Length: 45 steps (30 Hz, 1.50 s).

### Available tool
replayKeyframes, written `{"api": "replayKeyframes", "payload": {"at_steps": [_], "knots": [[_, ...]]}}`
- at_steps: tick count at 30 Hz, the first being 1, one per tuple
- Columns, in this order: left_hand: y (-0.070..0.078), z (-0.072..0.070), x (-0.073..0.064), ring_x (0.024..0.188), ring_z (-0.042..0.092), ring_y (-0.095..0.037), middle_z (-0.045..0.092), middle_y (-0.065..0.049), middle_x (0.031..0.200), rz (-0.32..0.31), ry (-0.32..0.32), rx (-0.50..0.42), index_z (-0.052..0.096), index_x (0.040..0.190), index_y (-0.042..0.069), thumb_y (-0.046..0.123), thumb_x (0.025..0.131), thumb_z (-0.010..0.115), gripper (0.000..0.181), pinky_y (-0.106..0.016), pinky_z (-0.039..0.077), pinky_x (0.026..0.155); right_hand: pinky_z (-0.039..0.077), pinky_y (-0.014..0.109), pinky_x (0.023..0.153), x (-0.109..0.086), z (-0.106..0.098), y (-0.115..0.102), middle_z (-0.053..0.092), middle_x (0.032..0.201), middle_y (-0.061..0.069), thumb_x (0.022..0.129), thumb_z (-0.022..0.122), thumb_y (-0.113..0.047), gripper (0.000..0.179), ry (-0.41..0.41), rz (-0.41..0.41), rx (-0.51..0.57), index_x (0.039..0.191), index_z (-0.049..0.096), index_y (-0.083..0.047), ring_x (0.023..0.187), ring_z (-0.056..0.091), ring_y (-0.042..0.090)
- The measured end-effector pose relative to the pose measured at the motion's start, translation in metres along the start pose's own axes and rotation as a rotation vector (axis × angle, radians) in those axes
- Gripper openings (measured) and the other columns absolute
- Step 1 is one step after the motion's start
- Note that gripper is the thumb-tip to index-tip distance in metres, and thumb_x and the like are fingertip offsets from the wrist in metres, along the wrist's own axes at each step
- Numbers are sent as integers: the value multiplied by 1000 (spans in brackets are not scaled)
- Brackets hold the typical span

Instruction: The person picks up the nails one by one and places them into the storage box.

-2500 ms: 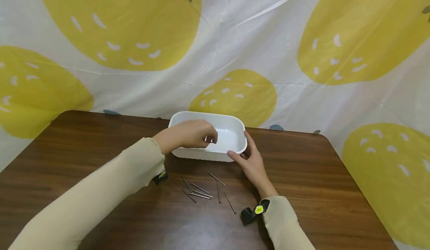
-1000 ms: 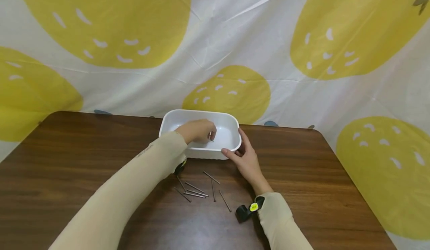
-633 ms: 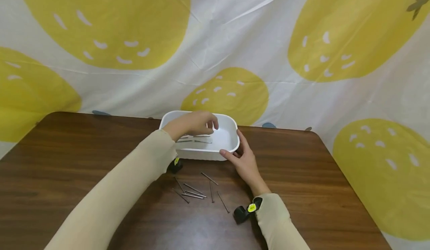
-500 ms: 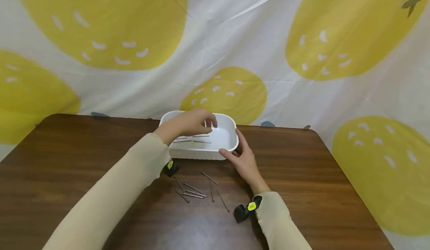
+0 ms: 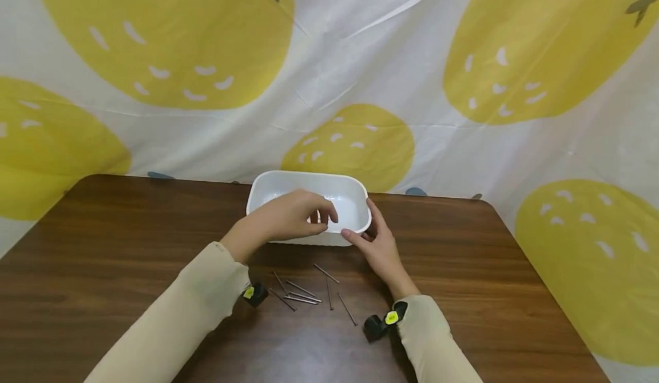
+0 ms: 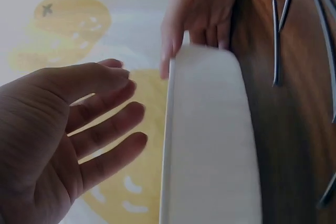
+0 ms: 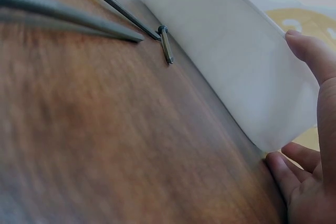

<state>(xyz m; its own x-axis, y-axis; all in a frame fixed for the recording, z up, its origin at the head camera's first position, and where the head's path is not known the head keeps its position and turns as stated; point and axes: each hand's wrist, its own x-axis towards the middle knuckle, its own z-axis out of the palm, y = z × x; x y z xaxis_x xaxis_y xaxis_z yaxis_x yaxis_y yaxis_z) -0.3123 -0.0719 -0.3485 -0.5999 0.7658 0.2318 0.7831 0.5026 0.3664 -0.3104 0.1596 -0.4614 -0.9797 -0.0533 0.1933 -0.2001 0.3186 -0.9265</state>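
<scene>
A white rectangular tub (image 5: 355, 204) sits toward the back of the table. My right hand (image 5: 382, 251) holds its right end, thumb on the front rim and the other fingers round the corner. Over the tub's near rim hovers my left hand (image 5: 285, 218); in the left wrist view its fingers are loosely bent, with nothing between them. That hand covers much of the tub's inside. In front of the tub lie several long steel nails (image 5: 302, 299), loosely scattered, some crossing. The right wrist view shows a nail (image 7: 118, 8) close up, with its flat head.
The dark wooden table (image 5: 463, 291) ends just behind the tub, at a hanging cloth (image 5: 221, 137) with yellow fruit prints. Black wrist cameras, one on the left wrist (image 5: 255, 294) and one on the right (image 5: 376, 327), stand close to the nails.
My left hand goes down into the tub, then lifts, showing several nails lying inside, and draws back toward the near rim with fingers loosened. The right hand keeps its hold on the tub.
</scene>
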Motion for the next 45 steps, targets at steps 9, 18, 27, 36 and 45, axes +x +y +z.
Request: {"api": "replayKeyframes", "payload": {"at_steps": [9,18,27,36,45], "knots": [[15,36,-10,87,65,-17,74,-5,97,-8,-122,-45,74,107,7,0,83,64,27,-25,52,81,43,48,113,0,-1,-1,53,150,12,87,79,-29,89,-13,1,-1,160,27,-32,137,53,28],[18,65,-11,105,67,-18,72,-2,109,-67,-180,102,75,108,13,-2,78,69,34,-35,53,96,43,48,113,1,-1,-3,54,149,12,88,78,-29,89,-10,12,-5,160,26,-31,136,54,28],[13,79,-5,93,65,-14,72,-1,99,-60,-164,33,76,103,12,-2,80,67,29,-28,54,85,44,48,112,-2,-5,0,54,149,14,88,77,-27,89,5,15,-14,160,26,-29,136,53,30],[15,81,-10,69,53,-6,66,1,78,-72,-164,57,75,98,12,-3,78,69,26,-20,46,65,43,49,113,-7,-3,-1,50,153,11,87,78,-27,90,0,10,-11,160,26,-29,138,52,29],[20,80,-26,70,53,-9,62,4,80,-178,-182,105,69,88,13,-5,70,73,26,-24,48,66,44,49,112,-15,9,-1,43,159,8,86,79,-27,91,-21,27,-17,160,26,-29,140,50,29]]}}
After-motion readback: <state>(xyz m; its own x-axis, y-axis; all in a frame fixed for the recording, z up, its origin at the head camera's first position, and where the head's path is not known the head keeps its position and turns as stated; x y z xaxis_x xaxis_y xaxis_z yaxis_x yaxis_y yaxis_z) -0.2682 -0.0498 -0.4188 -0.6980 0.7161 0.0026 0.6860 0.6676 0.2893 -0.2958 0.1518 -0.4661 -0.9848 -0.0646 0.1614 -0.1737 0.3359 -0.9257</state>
